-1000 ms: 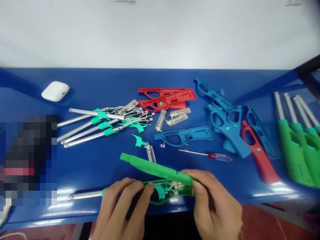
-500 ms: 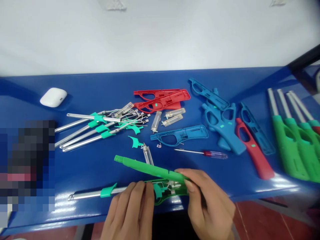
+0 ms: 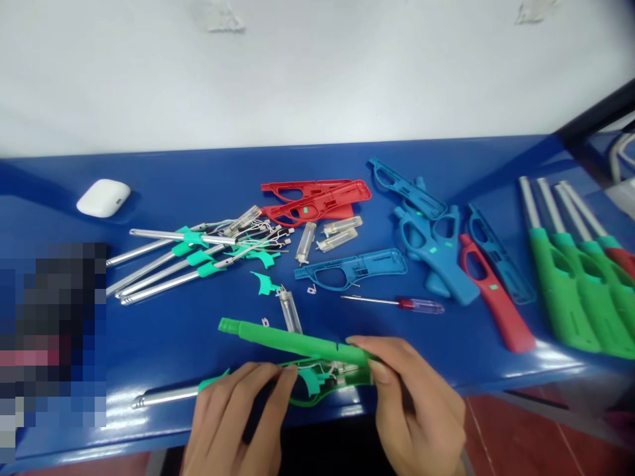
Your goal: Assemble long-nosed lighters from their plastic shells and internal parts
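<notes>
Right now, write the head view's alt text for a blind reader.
The right hand holds a green shell slanted over an open green casing, which the left hand partly covers, at a blue table. Beyond lie metal tubes, red casings, blue casings and a screwdriver.

The left hand's grip (image 3: 238, 413) hides part of a metal tube (image 3: 166, 398). Pixelation masks a dark object (image 3: 54, 317). The right edge crops a green lighter (image 3: 618, 291). Two pinkish bits (image 3: 311, 289) are too small to identify.

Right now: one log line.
left grip: at lower green plastic shell | right grip: pinching upper green plastic shell | shells: not closed
</notes>
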Tool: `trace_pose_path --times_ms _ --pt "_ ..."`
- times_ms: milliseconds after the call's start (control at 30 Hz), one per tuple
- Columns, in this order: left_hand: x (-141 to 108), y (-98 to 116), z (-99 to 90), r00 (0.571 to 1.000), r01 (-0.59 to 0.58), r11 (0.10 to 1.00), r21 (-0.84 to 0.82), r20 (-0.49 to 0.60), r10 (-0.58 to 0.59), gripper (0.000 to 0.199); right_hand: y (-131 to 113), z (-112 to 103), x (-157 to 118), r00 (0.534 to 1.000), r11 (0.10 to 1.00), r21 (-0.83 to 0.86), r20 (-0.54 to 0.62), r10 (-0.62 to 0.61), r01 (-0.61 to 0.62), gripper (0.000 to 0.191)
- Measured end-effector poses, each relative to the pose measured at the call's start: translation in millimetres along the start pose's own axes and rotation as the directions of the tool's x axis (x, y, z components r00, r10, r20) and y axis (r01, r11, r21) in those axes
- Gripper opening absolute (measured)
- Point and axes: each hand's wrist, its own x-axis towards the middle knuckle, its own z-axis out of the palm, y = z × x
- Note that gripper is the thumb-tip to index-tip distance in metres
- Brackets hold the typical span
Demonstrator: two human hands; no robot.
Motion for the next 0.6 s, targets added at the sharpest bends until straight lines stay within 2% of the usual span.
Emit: trace_pose_path --times_ms 167,233,300,333,367,400,467,533,600 --pt "-6.5 -12.9 -0.9 0.99 -0.139 0.99 0.002 0.035 0.139 0.048 -1.1 -1.2 -6.1 0.999 0.999 0.018 -0.038 0.035 -0.035 0.029" --pt "-5.2 -13.2 -2.8 0.99 -0.137 0.989 -0.053 0.004 0.138 0.044 -5.4 -2.9 -7.0 0.995 0.998 0.021 -0.085 0.056 -0.055 0.029" --pt "-2.5 -11.9 -5.2 0.996 -0.033 0.991 -0.132 -0.091 0.021 0.042 -10.8 -6.9 -5.0 0.98 0.995 0.01 -0.17 0.099 -0.098 0.028" --pt "-1.1 -11.5 -6.5 0.983 0.062 0.983 -0.173 -0.16 -0.09 0.043 -13.1 -10.1 -2.9 0.97 0.992 0.0 -0.21 0.122 -0.125 0.026" --pt "0.5 -11.3 -7.9 0.963 0.081 0.977 -0.195 -0.236 -0.127 0.045 -14.9 -13.9 -0.1 0.963 0.989 -0.013 -0.226 0.143 -0.15 0.024" --pt "2.1 -11.5 -9.4 0.948 0.103 0.974 -0.204 -0.277 -0.158 0.049 -16.0 -18.3 3.0 0.964 0.985 -0.027 -0.212 0.158 -0.168 0.023" --pt "5.6 -11.8 -13.1 0.921 0.153 0.966 -0.208 -0.325 -0.216 0.056 -16.1 -27.6 9.1 0.982 0.985 -0.046 -0.099 0.161 -0.166 0.021" --pt "8.4 -11.6 -17.6 0.949 0.149 0.964 -0.223 -0.243 -0.203 0.053 -14.7 -35.3 13.1 0.99 0.99 -0.051 0.038 0.135 -0.133 0.02" --pt "8.6 -11.1 -22.2 0.987 0.09 0.962 -0.256 -0.108 -0.121 0.044 -12.8 -40.2 14.0 0.988 0.993 -0.054 0.113 0.109 -0.103 0.021"
